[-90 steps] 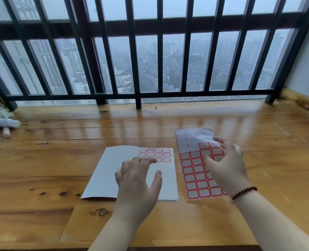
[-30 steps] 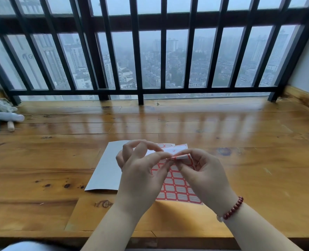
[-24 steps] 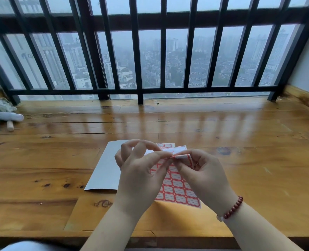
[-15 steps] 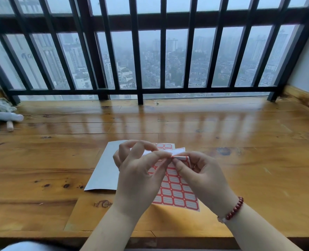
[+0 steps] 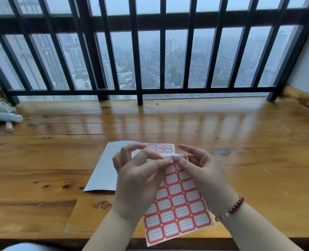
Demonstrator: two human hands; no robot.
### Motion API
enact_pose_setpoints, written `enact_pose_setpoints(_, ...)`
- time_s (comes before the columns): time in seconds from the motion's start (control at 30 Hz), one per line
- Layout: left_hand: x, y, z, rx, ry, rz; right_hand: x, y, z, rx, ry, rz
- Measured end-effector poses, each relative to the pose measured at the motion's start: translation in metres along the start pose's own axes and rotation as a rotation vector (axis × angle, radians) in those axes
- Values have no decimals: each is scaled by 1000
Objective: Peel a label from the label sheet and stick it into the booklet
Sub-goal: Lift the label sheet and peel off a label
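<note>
In front of you a glossy, knotty wooden plank tabletop point(image 5: 222, 160) runs up to a black metal window railing point(image 5: 141, 66) at its far edge, with a hazy city behind the glass. On the planks, slightly left of centre, lies the open pale grey paper booklet point(image 5: 103, 171), flat, with two rows of red-bordered labels point(image 5: 159, 148) already stuck along the far part of its right page. Nearer you, and overlapping the booklet's right side, is the red-and-white grid label sheet point(image 5: 175, 211); you are holding it up off the table, tilted, its near corner hanging past the table's near edge and its far end curled over. Your left hand point(image 5: 137, 180) grips the sheet's left side, thumb and forefinger pinched together at the curled far end, the other fingers arched. Your right hand point(image 5: 202, 171) meets it there, thumb tip pressed to the same curled edge, forefinger stretched out above it; a red beaded bracelet point(image 5: 231, 208) circles that wrist. Whether a label is already lifted between your fingertips cannot be told. At the far left edge lies a small heap of pale tubes and wrappers point(image 5: 1, 116), well apart from your work.
</note>
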State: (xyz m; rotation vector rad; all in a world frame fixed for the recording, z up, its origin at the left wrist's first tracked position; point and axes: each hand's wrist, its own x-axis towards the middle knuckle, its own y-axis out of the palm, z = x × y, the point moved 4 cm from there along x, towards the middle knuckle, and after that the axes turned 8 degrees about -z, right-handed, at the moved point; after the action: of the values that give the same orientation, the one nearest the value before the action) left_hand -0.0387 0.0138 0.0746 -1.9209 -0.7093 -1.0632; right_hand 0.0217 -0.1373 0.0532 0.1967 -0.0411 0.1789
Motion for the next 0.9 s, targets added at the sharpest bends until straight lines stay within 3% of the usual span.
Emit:
enact_pose_setpoints(0.33, -16, 7, 6, 20, 13, 48, 9, -14, 2, -297, -193, -98)
enact_pose_setpoints(0.5, -15, 2, 11, -165, -262, 35, 27, -38, 7, -497, -210, -123)
enact_pose_setpoints(0.7, -15, 6, 23, -460, -670, 122, 75, -108, -6, -785, -49, -267)
enact_pose_setpoints(0.9, -23, 9, 35, -512, -894, 167, 92, -158, -24, -1170, 73, -328)
